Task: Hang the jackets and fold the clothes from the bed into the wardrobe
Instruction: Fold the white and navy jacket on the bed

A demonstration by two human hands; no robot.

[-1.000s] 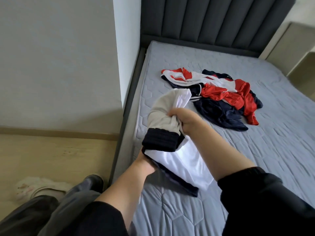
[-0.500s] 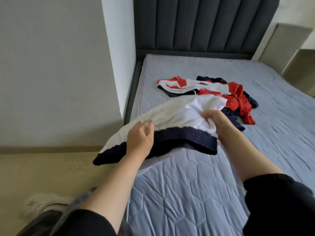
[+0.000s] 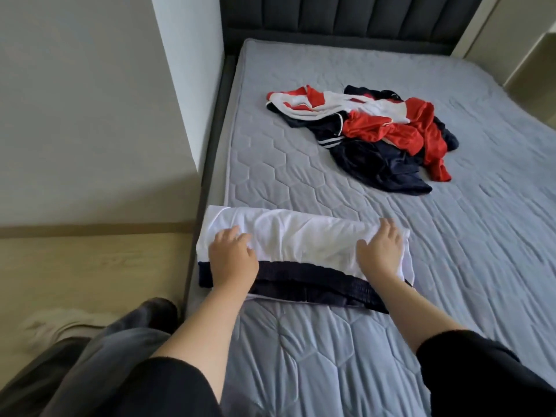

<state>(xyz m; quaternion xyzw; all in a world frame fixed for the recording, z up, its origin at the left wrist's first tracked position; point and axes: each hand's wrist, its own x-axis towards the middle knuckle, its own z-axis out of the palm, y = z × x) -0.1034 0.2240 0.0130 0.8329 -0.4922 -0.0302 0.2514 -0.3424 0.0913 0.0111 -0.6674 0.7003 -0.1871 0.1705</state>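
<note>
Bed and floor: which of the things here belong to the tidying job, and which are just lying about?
Part of the job:
- white garment with dark band, flat on the bed, left hand and right hand resting on it
- pile of red, white and navy clothes farther up the bed

Just lying about:
- pale cloth on the floor
- headboard

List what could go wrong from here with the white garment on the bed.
1. The white garment lies at the bed edge, its left end over the frame; it may slide to the floor.
2. Both hands, left and right, rest flat on it; bunched cloth underneath may crease.
3. The pile is tangled; pulling one piece may drag others.
</note>
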